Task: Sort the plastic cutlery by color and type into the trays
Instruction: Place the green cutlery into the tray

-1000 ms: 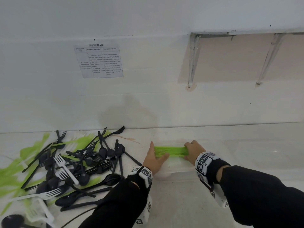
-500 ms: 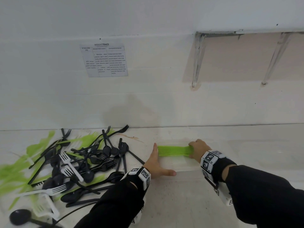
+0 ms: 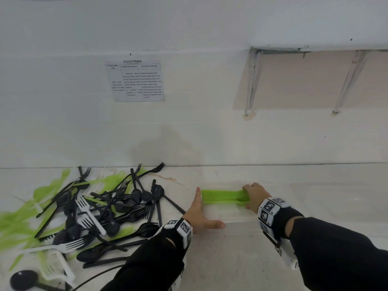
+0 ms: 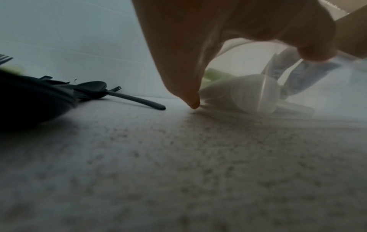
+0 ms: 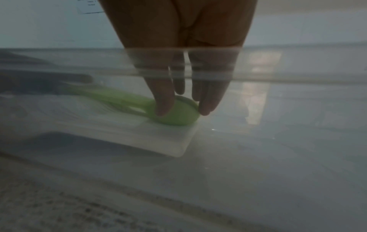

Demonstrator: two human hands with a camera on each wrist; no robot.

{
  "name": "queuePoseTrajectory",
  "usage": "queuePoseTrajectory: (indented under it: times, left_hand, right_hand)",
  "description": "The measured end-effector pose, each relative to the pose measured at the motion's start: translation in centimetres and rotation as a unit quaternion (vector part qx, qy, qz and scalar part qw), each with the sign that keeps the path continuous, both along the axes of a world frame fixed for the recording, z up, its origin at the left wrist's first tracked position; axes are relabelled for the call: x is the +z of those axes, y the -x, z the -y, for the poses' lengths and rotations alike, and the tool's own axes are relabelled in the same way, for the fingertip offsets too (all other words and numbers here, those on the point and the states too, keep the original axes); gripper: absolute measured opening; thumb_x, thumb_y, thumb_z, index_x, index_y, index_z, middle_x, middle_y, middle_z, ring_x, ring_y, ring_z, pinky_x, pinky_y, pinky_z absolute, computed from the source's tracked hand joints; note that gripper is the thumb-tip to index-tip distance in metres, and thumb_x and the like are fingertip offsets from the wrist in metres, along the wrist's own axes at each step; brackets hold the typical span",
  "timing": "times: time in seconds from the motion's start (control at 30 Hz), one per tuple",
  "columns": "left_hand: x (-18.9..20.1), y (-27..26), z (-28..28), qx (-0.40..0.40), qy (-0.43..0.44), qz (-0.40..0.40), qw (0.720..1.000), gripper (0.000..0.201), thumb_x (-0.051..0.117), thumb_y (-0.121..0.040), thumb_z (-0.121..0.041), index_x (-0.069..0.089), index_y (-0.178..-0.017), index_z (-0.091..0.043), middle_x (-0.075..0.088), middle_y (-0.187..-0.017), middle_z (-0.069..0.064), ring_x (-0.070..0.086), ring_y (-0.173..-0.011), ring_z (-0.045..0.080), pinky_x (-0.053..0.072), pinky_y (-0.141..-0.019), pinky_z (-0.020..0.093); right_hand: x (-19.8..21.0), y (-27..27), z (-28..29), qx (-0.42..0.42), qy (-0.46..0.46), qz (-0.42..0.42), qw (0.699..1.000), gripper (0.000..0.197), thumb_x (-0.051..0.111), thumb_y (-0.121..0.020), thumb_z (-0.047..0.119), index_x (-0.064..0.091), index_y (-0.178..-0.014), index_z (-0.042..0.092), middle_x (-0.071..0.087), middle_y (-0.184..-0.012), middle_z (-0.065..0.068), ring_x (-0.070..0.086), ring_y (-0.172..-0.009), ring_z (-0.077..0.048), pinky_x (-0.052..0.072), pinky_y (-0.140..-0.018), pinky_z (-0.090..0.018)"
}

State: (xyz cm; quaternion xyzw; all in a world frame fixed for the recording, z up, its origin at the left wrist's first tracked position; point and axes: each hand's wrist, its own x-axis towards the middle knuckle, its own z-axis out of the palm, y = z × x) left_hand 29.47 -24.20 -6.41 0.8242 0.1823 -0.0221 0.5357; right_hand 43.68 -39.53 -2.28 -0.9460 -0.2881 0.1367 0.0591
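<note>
Right hand (image 3: 253,196): fingers curled over the bowl end of the green spoon bundle (image 3: 224,197), pressing it down inside the clear tray (image 3: 231,217).
Left hand (image 3: 199,217): flat, fingers straight, thumb out along the tray's near rim; fingertips at the bundle's handle ends, holding nothing.
Step, judged: squaring the stack in its tray. Best done by keeping the left palm as a stop while the right nudges the bowls until they nest.
Green spoons: thin, glossy plastic, nested bowls, slim parallel handles.
Tray: translucent, thin-walled, rounded corners; likely to slide if pushed hard.
Unsorted pile (image 3: 94,211): black spoons and forks, white forks, green pieces, tangled on the speckled worktop (image 3: 231,259), well left of the tray.
Wall: white, printed sheet (image 3: 135,80) taped up.
</note>
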Motion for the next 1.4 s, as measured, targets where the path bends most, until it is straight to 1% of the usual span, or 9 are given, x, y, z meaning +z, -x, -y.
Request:
queuePoseTrajectory:
  times: [0.17, 0.37, 0.5, 0.67, 1.0, 1.1, 1.2, 1.3, 1.4]
  left_hand:
    - [0.0, 0.1, 0.0, 0.004, 0.006, 0.0, 1.0, 0.138, 0.085, -0.064, -0.032, -0.025, -0.145, -0.016, -0.003, -0.158, 0.0, 0.002, -0.145, 0.01, 0.009, -0.116, 0.024]
    - [0.1, 0.1, 0.0, 0.002, -0.002, -0.004, 1.0, 0.137, 0.084, -0.065, -0.035, -0.025, -0.145, -0.015, -0.003, -0.158, 0.0, 0.001, -0.145, 0.011, 0.009, -0.113, 0.022]
    - [0.2, 0.1, 0.0, 0.002, 0.002, -0.004, 1.0, 0.147, 0.086, -0.053, -0.047, -0.025, -0.145, -0.015, -0.004, -0.158, -0.001, 0.0, -0.144, 0.01, 0.008, -0.112, 0.021]
    - [0.2, 0.1, 0.2, 0.005, -0.005, -0.002, 1.0, 0.134, 0.083, -0.066, -0.032, -0.024, -0.145, -0.014, -0.005, -0.158, 0.001, 0.0, -0.145, 0.011, 0.007, -0.112, 0.02]
    - [0.1, 0.2, 0.2, 0.005, -0.005, 0.002, 1.0, 0.138, 0.084, -0.064, -0.036, -0.025, -0.145, -0.015, -0.005, -0.158, -0.001, 0.0, -0.145, 0.01, 0.008, -0.115, 0.023]
    - [0.2, 0.3, 0.3, 0.006, -0.001, 0.001, 1.0, 0.137, 0.084, -0.064, -0.036, -0.025, -0.145, -0.015, -0.004, -0.158, -0.001, 0.001, -0.145, 0.01, 0.009, -0.116, 0.024]
    - [0.1, 0.3, 0.3, 0.007, -0.003, 0.0, 1.0, 0.137, 0.084, -0.064, -0.037, -0.024, -0.145, -0.016, -0.004, -0.158, -0.001, 0.002, -0.145, 0.01, 0.009, -0.116, 0.024]
    - [0.3, 0.3, 0.3, 0.007, -0.009, 0.0, 1.0, 0.136, 0.084, -0.065, -0.037, -0.024, -0.145, -0.015, -0.004, -0.158, -0.001, 0.002, -0.145, 0.011, 0.009, -0.115, 0.024]
    - [0.3, 0.3, 0.3, 0.003, -0.004, -0.001, 1.0, 0.136, 0.083, -0.065, -0.037, -0.024, -0.145, -0.015, -0.006, -0.158, -0.001, 0.001, -0.145, 0.011, 0.009, -0.115, 0.024]
  right_hand:
    - [-0.3, 0.0, -0.2, -0.01, -0.021, 0.002, 1.0, 0.046, 0.053, -0.093, 0.024, 0.039, -0.135, 0.012, 0.039, -0.133, -0.011, 0.05, -0.118, -0.027, 0.041, -0.095, -0.028]
    - [-0.4, 0.0, -0.5, -0.027, -0.036, 0.01, 0.999, 0.038, 0.051, -0.093, 0.016, 0.042, -0.128, 0.009, 0.04, -0.128, -0.011, 0.054, -0.11, -0.028, 0.044, -0.087, -0.028]
    - [-0.4, 0.2, -0.3, -0.021, -0.042, 0.006, 0.999, 0.04, 0.05, -0.093, 0.018, 0.041, -0.131, 0.011, 0.039, -0.127, -0.011, 0.054, -0.109, -0.027, 0.043, -0.086, -0.026]
    - [-0.1, 0.5, 0.0, -0.013, -0.041, -0.004, 0.999, 0.047, 0.052, -0.092, 0.023, 0.037, -0.135, 0.011, 0.038, -0.13, -0.01, 0.052, -0.113, -0.026, 0.041, -0.091, -0.025]
    - [0.5, 0.9, 0.1, -0.019, -0.04, -0.015, 0.999, 0.054, 0.058, -0.09, 0.027, 0.036, -0.137, 0.012, 0.036, -0.134, -0.01, 0.048, -0.119, -0.024, 0.039, -0.095, -0.023]
    - [0.6, 0.7, 0.0, -0.027, -0.046, -0.012, 0.998, 0.044, 0.058, -0.09, 0.023, 0.042, -0.128, 0.008, 0.039, -0.128, -0.011, 0.051, -0.102, -0.023, 0.041, -0.089, -0.024]
    - [0.7, 0.3, -0.2, -0.04, -0.043, -0.008, 0.998, 0.026, 0.058, -0.09, 0.022, 0.045, -0.109, 0.01, 0.044, -0.124, -0.012, 0.04, -0.088, -0.019, 0.04, -0.086, -0.026]
    - [0.7, -0.1, -0.4, -0.051, -0.04, -0.015, 0.998, 0.023, 0.059, -0.09, 0.024, 0.038, -0.095, 0.016, 0.046, -0.124, -0.014, 0.04, -0.09, -0.02, 0.038, -0.083, -0.024]
    - [0.6, -0.3, -0.6, -0.089, -0.037, -0.035, 0.995, 0.032, 0.061, -0.089, 0.026, 0.044, -0.111, 0.009, 0.045, -0.127, -0.015, 0.049, -0.105, -0.026, 0.04, -0.089, -0.026]
